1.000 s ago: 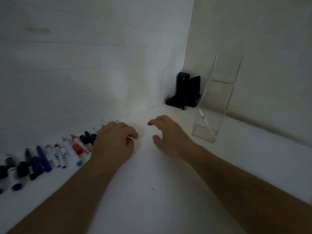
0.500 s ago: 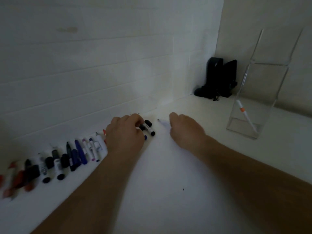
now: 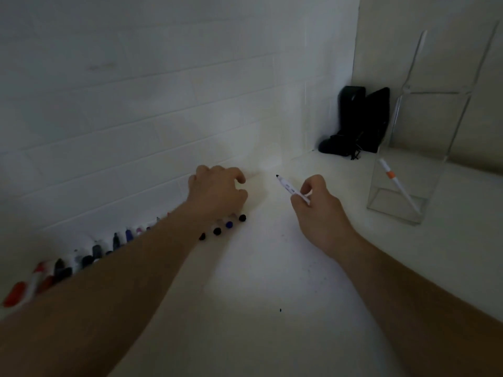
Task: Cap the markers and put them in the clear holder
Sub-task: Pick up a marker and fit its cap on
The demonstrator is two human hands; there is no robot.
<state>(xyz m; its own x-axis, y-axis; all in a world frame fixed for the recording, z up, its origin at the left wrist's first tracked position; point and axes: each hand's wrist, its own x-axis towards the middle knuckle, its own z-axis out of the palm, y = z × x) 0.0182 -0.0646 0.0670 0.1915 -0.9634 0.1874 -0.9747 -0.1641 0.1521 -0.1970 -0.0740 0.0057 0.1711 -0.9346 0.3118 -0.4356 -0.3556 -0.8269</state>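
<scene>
My right hand point(image 3: 319, 213) pinches an uncapped white marker point(image 3: 288, 187), its dark tip pointing up and left. My left hand point(image 3: 217, 190) hovers with curled fingers over the right end of a row of markers and caps point(image 3: 117, 240) lying along the wall. Whether it grips anything is hidden. Loose dark caps point(image 3: 223, 229) lie just below the left hand. The clear holder point(image 3: 381, 191) stands at the right, with one capped white marker with an orange band point(image 3: 392, 176) leaning inside.
A black object point(image 3: 356, 123) stands in the far corner behind the holder. The white tiled wall runs close behind the marker row. The white counter point(image 3: 258, 295) stretches toward me between my forearms.
My right hand has lifted the white marker off the counter and now holds it. The left hand shifted a little along the row, and the view moved closer.
</scene>
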